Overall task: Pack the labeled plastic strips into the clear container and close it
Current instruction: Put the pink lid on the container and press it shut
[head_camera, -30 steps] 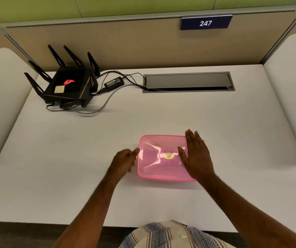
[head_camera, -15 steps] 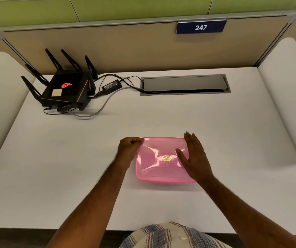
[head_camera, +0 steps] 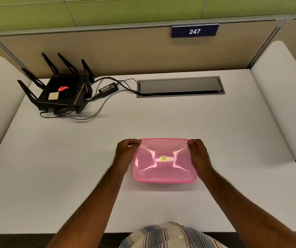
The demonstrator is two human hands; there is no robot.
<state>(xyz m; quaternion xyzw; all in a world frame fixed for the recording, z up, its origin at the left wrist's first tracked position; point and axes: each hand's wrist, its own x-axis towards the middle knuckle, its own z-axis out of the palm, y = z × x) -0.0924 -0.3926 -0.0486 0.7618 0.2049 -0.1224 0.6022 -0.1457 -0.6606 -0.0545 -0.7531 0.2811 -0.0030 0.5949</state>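
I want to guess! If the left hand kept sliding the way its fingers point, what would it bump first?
The left hand points right, already pinching the pink lid at its far left corner, so it likely meets the lid first.

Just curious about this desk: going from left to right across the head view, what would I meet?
Black router → power adapter → left hand → pink container lid → right hand.
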